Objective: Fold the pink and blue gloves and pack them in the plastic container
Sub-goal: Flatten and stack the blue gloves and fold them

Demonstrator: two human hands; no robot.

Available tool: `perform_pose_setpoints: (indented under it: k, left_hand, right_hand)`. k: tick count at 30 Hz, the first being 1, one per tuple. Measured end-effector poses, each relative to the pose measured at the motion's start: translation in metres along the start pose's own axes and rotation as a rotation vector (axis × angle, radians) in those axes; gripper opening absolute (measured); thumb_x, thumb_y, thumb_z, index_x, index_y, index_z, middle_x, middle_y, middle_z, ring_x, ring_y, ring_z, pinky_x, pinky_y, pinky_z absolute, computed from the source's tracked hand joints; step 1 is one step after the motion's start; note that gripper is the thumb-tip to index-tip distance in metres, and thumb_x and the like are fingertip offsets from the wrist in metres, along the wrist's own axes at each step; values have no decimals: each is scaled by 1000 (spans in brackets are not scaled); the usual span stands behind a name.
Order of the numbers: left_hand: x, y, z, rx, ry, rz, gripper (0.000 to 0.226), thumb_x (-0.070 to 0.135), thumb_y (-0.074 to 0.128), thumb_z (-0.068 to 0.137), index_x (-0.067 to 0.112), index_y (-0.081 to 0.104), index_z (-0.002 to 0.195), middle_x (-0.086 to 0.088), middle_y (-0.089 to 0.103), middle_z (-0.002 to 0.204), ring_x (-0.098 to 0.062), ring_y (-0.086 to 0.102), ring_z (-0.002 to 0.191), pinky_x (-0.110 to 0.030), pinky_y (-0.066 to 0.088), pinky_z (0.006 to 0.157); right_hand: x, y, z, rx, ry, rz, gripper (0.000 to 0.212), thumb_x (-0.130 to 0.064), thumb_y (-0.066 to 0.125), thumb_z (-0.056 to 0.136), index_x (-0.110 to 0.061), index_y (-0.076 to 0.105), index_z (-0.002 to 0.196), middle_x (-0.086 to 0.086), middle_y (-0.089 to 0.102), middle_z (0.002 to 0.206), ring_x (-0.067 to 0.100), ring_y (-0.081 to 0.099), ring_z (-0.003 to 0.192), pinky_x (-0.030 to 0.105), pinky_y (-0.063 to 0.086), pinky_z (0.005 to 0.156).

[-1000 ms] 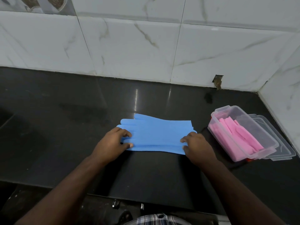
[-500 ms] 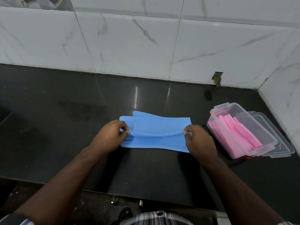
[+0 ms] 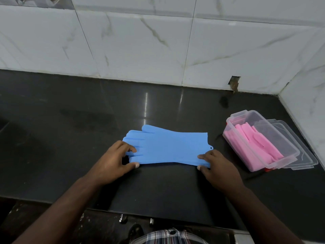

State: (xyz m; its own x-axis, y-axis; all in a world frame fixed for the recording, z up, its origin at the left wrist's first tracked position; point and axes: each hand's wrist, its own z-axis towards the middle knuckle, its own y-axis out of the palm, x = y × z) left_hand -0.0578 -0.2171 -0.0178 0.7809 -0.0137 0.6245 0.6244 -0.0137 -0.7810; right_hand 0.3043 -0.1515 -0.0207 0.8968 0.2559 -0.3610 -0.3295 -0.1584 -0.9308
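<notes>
The blue gloves [image 3: 168,148] lie flat on the black counter [image 3: 70,134], fingers pointing left and cuff to the right. My left hand [image 3: 114,161] pinches the finger end at its near corner, thumb below and fingers on top. My right hand [image 3: 216,168] pinches the cuff's near corner. To the right stands the clear plastic container [image 3: 246,150], open, with folded pink gloves [image 3: 258,145] inside.
The container's clear lid [image 3: 302,147] lies under and behind it, close to the right wall. White marble tiles [image 3: 158,50] back the counter, with a chipped hole [image 3: 234,83] low down. The counter's front edge runs just below my wrists.
The fold along the near edge of the blue gloves has been let out; the gloves now lie flat and wider. Both hands have shifted slightly towards me at the near corners.
</notes>
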Motion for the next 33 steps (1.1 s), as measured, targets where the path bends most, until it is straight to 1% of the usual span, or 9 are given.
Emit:
perform_pose_setpoints:
  k: [4,7,10,12,17,24,29,31,33]
  left_hand:
    - [-3,9,3,27,-17,69,36,38,78,82,39,60,113,24,49,112,-2,54,102,-31,53,82]
    - [2,11,6,69,-32,33,30,41,76,84,39,61,110,22,51,111,-1,55,99,-26,51,80]
    - [6,7,12,207,-117,-101,19,37,74,87,36,63,103,19,56,106,2,56,93,-16,43,76]
    - [3,0,20,296,-214,-123,11,31,69,91,36,63,99,18,59,101,2,59,90,-18,42,75]
    - [-4,-11,47,213,-436,-181,7,33,63,95,31,67,101,16,68,94,-11,65,92,-27,43,80]
    - [-5,-20,78,140,-459,-196,11,28,67,89,22,72,82,5,73,85,-15,68,85,-28,49,70]
    - [11,-33,94,186,-336,-244,10,23,61,89,18,67,82,3,70,79,-11,62,70,-28,49,66]
    - [13,-34,98,201,-313,-294,10,23,60,88,17,65,83,0,71,79,-12,62,68,-30,51,66]
    - [11,-32,101,206,-336,-281,9,22,58,87,17,65,83,-1,72,81,-14,63,70,-29,51,67]
  right_hand:
    - [-2,1,7,2,-7,-60,29,-39,57,94,-35,63,122,-13,54,120,9,58,102,32,53,80]
    - [-4,-3,15,60,-18,-94,25,-35,54,95,-32,66,117,-9,57,117,13,59,99,34,54,76]
    - [-3,-10,21,-16,-1,-76,32,-40,61,91,-35,63,123,-12,54,125,10,58,106,31,52,82]
    - [-3,-15,22,-54,-3,-59,38,-45,64,88,-36,62,125,-13,53,125,8,57,108,28,50,84]
    - [-17,-7,27,-76,-98,0,33,-40,63,91,-34,65,123,-12,57,119,10,51,115,26,42,89]
    - [-34,6,32,-37,-169,0,27,-35,58,94,-31,67,119,-9,59,116,12,49,109,27,42,87]
    - [-35,10,31,83,-171,-9,19,-28,58,94,-26,72,106,-6,64,105,16,57,98,33,49,77]
    - [-36,12,28,189,-166,-27,14,-21,62,92,-23,74,100,-4,65,98,19,61,90,35,52,68]
    - [-37,12,24,213,-156,-34,13,-22,63,92,-23,73,100,-4,65,98,20,62,90,33,51,67]
